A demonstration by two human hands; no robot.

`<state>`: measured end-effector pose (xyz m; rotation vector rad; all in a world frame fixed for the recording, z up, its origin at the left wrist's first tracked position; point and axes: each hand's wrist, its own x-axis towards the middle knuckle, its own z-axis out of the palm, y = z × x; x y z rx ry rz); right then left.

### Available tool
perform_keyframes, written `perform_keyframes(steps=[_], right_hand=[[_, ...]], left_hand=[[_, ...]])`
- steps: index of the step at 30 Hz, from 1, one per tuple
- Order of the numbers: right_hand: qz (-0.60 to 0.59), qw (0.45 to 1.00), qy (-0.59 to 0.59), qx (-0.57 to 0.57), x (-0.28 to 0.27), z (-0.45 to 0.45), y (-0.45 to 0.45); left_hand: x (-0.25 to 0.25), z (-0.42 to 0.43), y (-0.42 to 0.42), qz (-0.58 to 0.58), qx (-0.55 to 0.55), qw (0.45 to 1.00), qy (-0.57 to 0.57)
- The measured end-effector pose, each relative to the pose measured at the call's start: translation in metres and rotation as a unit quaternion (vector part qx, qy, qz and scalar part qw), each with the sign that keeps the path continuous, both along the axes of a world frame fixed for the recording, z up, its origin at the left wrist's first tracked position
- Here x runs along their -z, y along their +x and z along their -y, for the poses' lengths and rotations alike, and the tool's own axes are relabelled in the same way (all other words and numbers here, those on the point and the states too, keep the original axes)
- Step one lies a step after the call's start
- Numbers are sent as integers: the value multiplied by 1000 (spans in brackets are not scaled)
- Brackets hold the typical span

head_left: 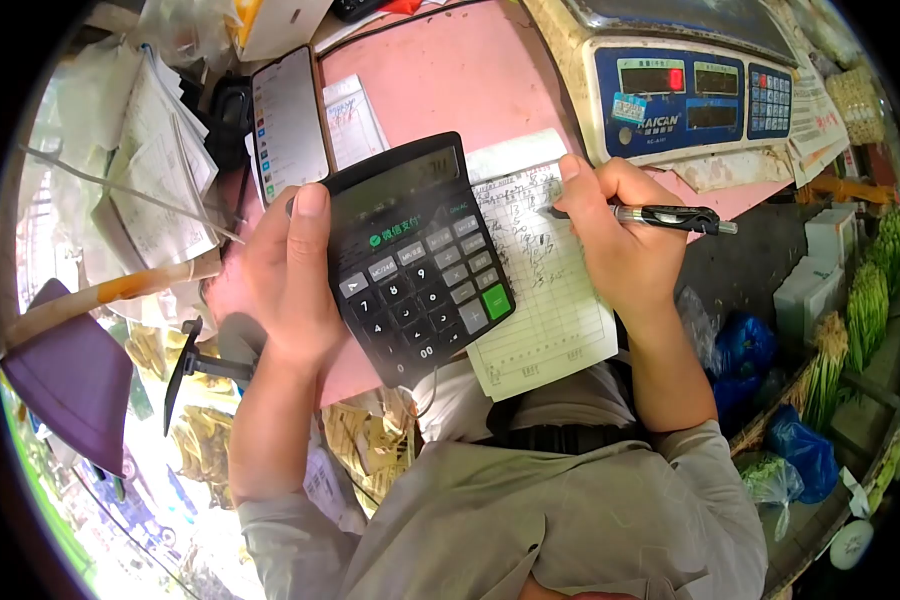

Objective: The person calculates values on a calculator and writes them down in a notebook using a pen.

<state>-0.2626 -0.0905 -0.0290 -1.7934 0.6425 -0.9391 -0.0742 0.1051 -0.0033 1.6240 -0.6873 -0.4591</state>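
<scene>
My left hand grips the left side of a black calculator, its thumb along the edge by the display. The calculator is tilted, with a green key at its lower right. In my right hand is a black pen, its clip end pointing right and its tip over the paper. Beneath that hand lies a pad of ruled paper with handwriting in its upper part. The calculator covers part of the pad's left side.
A phone and a small written slip lie beyond the calculator on a pink board. A digital scale stands at upper right. Papers hang at left. Green vegetables and blue bags are at right.
</scene>
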Motion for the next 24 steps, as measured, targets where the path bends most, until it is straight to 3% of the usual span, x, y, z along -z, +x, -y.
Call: perform_keyframes(steps=[9, 12, 24], right_hand=[[-1, 999, -35, -11, -1, -1, 0], [1, 999, 38, -14, -10, -3, 1], [-29, 999, -29, -22, -11, 0, -1]], left_hand=[[-1, 2, -3, 10, 4, 1000, -13], [-4, 4, -6, 1, 13, 1000, -24], [-6, -2, -4, 31, 4, 999, 12]])
